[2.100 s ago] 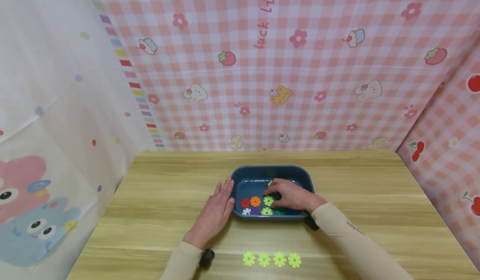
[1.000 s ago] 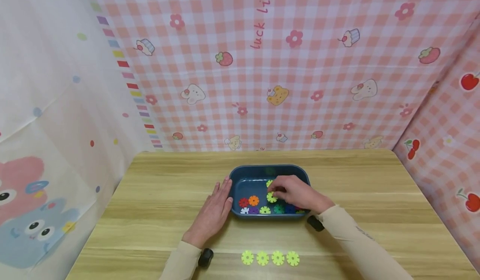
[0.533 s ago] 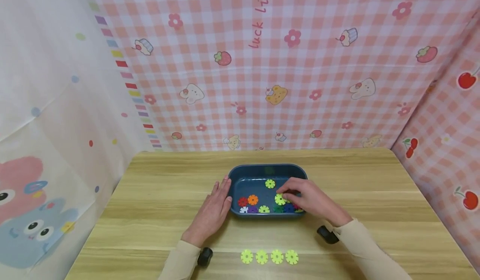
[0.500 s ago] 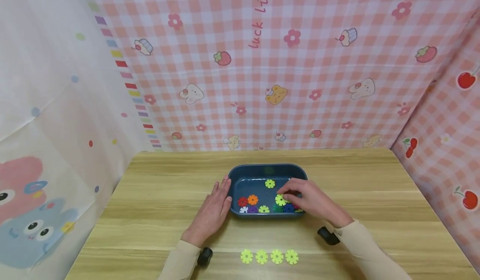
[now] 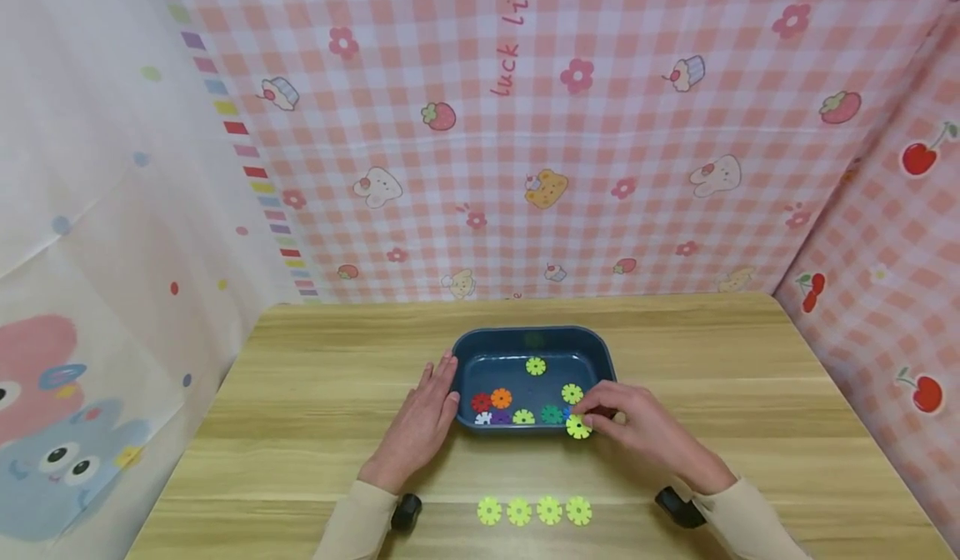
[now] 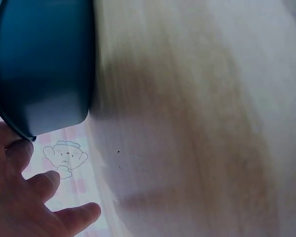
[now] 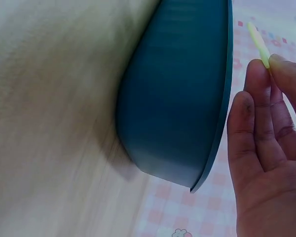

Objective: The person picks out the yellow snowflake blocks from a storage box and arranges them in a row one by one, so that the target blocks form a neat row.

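In the head view my right hand point(image 5: 652, 435) pinches a yellow-green snowflake disc point(image 5: 578, 427) between thumb and fingertips, overlapping the near right rim of a dark blue rectangular tray point(image 5: 491, 368). The right wrist view shows this disc point(image 7: 258, 43) edge-on, raised above the tray's rim. My left hand point(image 5: 416, 431) lies with fingers extended along the tray's left side, touching it. Inside the tray are loose snowflake discs: red point(image 5: 481, 402), orange point(image 5: 501, 397), white, purple, green point(image 5: 551, 414), blue and several yellow-green ones point(image 5: 536, 366). My right fingers partly cover the tray's right end.
On the wooden table point(image 5: 337, 393), a row of several yellow-green discs point(image 5: 519, 511) lies flat in front of the tray. Black wrist devices point(image 5: 406, 512) sit at both wrists. Behind the table hangs a pink checked cloth point(image 5: 480, 152), with more patterned cloth at both sides.
My right hand has moved from inside the tray toward me and to the right, bringing a pinched yellow-green disc up to the near rim. My left hand stays at the tray's side.
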`<state>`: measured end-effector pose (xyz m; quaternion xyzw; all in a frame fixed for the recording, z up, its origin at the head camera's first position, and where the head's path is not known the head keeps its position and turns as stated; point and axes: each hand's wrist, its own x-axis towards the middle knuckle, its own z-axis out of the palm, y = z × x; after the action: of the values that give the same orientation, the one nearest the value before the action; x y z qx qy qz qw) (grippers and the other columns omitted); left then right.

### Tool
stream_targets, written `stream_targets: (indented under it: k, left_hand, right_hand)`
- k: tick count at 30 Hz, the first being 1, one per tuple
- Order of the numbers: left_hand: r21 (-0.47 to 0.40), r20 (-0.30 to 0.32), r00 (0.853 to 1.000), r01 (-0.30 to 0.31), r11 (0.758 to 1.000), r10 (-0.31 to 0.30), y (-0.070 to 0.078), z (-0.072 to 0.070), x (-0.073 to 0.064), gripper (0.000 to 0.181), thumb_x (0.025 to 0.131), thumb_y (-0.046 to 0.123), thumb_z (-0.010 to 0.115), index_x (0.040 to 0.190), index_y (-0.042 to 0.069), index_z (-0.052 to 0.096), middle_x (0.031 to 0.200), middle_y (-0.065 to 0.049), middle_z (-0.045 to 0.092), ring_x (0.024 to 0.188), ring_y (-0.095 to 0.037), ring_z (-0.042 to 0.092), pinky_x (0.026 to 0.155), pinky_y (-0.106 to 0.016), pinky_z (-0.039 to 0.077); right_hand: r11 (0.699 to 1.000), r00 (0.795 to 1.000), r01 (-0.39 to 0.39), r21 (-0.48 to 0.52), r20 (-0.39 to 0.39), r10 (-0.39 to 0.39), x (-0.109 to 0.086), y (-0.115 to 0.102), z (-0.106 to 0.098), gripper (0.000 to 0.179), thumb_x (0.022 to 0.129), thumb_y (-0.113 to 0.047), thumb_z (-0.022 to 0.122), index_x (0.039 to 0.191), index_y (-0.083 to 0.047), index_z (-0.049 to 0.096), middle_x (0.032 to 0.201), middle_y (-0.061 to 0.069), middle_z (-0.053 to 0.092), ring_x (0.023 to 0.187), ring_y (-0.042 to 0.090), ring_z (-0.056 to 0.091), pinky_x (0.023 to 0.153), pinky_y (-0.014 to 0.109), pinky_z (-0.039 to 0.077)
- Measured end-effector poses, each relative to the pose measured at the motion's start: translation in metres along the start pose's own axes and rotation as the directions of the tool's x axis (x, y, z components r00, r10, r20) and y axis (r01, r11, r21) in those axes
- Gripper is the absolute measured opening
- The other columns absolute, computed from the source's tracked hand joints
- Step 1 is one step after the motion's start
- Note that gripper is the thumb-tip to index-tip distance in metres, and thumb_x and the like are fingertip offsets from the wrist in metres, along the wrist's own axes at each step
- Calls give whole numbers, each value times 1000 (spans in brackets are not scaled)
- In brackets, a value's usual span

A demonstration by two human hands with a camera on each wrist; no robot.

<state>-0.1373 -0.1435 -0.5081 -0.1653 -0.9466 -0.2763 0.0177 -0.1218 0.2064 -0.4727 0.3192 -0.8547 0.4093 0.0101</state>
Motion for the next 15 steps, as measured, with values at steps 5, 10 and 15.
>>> stream_targets:
  k: [5, 10, 15]
  left_hand:
    - [1, -1, 1000, 2, 1000, -2, 1, 0, 0, 57, 113, 30, 42, 165, 12, 28, 171, -4, 22, 156, -36, 22, 117, -67, 30]
    - [5, -2, 1000, 4, 1000, -4, 2, 0, 0, 57, 113, 30, 42, 165, 11, 28, 171, -4, 22, 156, -36, 22, 117, -66, 30]
    - [8, 5, 1000, 9, 1000, -9, 2, 1, 0, 57, 113, 30, 42, 165, 11, 27, 171, -5, 22, 156, -36, 21, 117, -66, 30]
  right_hand:
    - [998, 998, 55, 17, -23, -55, -12, 0, 0, 21, 93, 0, 74, 106, -17, 77, 100, -7, 71, 87, 3, 65, 75, 24, 59]
    - [999, 1000, 25, 41, 17, -25, -26, 0, 1, 17, 95, -6, 74, 107, -17, 77, 100, -8, 72, 87, 3, 65, 75, 24, 59]
    - [998, 999, -7, 60, 40, 5, -38, 1, 4, 16, 95, -7, 74, 106, -19, 76, 99, -9, 72, 85, 1, 63, 73, 23, 59]
